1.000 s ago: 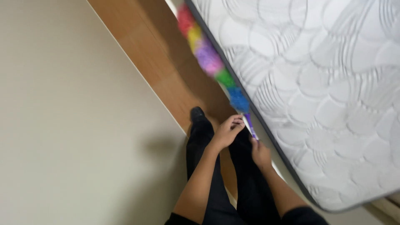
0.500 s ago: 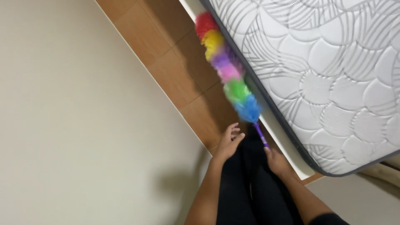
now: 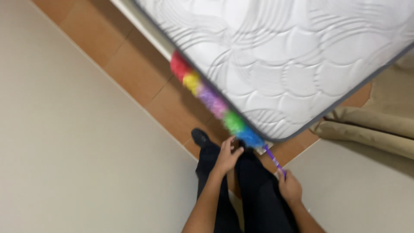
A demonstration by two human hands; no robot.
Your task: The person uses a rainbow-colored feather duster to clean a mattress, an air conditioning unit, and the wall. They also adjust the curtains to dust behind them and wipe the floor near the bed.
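Note:
A rainbow-coloured fluffy duster (image 3: 212, 101) lies along the grey-edged side of a white quilted mattress (image 3: 284, 56). Its thin purple handle (image 3: 272, 159) runs down into my right hand (image 3: 290, 187), which grips the handle's end. My left hand (image 3: 227, 156) hovers just below the duster's blue end, fingers loosely curled, holding nothing. My dark-trousered legs (image 3: 254, 194) and one black shoe (image 3: 199, 137) stand between the two hands on the floor.
Brown floor tiles (image 3: 133, 69) run in a narrow strip between a beige wall (image 3: 73, 146) on the left and the mattress. A white bed base edge (image 3: 142, 26) shows under the mattress. Beige curtain folds (image 3: 371, 129) lie at the right, above another beige surface (image 3: 362, 190).
The view has swung, so the mattress corner now sits right of centre. The duster has slid further along and under the mattress edge. My hands have spread slightly apart.

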